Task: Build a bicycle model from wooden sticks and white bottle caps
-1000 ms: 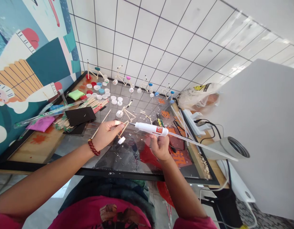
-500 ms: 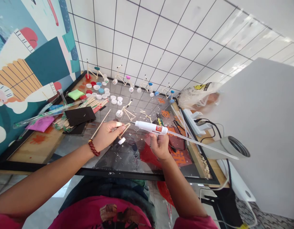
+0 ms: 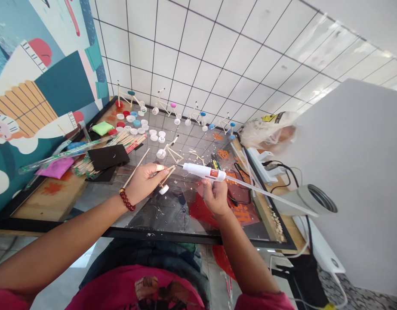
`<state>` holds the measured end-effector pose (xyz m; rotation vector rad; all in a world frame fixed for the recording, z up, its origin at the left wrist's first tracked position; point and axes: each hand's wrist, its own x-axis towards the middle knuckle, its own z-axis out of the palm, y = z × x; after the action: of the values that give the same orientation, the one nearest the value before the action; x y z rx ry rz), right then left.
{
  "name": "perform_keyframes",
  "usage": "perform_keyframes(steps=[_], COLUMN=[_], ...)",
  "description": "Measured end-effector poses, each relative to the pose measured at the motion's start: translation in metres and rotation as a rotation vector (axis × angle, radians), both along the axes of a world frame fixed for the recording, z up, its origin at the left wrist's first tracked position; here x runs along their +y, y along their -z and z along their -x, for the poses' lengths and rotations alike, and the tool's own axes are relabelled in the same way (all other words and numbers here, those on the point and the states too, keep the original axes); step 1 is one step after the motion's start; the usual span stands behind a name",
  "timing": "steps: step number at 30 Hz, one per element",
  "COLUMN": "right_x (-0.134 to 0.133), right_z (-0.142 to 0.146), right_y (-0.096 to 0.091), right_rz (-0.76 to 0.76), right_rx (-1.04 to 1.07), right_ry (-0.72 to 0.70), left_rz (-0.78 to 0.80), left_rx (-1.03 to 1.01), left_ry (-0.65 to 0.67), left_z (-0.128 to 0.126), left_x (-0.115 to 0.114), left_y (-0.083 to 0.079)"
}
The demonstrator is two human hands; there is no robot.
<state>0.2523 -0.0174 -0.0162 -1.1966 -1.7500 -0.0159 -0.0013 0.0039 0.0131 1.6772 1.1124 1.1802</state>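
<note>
Between the thumb and fingers of my left hand (image 3: 146, 183) is a small wooden stick frame (image 3: 167, 175), with a white bottle cap (image 3: 164, 190) at its lower end. My right hand (image 3: 216, 196) is wrapped round a white glue gun (image 3: 203, 172), a long clear glue stick (image 3: 269, 195) coming out of its back. The gun's nozzle (image 3: 179, 165) points left and meets or nearly meets the frame's tip; I cannot tell which. Just beyond stands a partly built stick model (image 3: 172, 150) with a white cap wheel. My left fingers hide part of the held frame.
Several finished stick bicycles, one with a pink seat (image 3: 173, 105), line the back edge. Loose bottle caps (image 3: 136, 123), stick bundles (image 3: 125, 140) and black card (image 3: 108, 157) lie left. A power strip (image 3: 262, 163) and grey cylinder (image 3: 309, 199) are right.
Both hands stay almost in place. The glue gun has shifted very slightly, its rear glue stick now reaching a little less far to the right.
</note>
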Motion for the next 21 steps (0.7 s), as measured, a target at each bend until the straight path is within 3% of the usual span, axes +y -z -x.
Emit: perform_keyframes(steps=[5, 9, 12, 17, 21], right_x=[-0.0019, -0.0027, -0.0021, -0.0014, -0.0024], right_z=[-0.0003, -0.0004, -0.0001, 0.0012, 0.0015], right_y=[-0.0024, -0.0044, -0.0043, -0.0040, -0.0040], right_rz=[0.035, 0.001, -0.011, -0.029, -0.036], right_rx=[0.007, 0.035, 0.031, 0.042, 0.042], right_ry=[-0.046, -0.071, -0.055, -0.082, -0.132], left_rz=[0.024, 0.137, 0.306, 0.716, 0.800], left_rx=[-0.014, -0.089, -0.249, -0.567, -0.655], left_ry=[-0.017, 0.022, 0.144, 0.487, 0.576], left_z=[0.0009, 0.0005, -0.0003, 0.0004, 0.0020], left_x=[0.0005, 0.0017, 0.0034, 0.0063, 0.0089], left_y=[-0.0007, -0.0012, -0.0004, 0.0000, 0.0020])
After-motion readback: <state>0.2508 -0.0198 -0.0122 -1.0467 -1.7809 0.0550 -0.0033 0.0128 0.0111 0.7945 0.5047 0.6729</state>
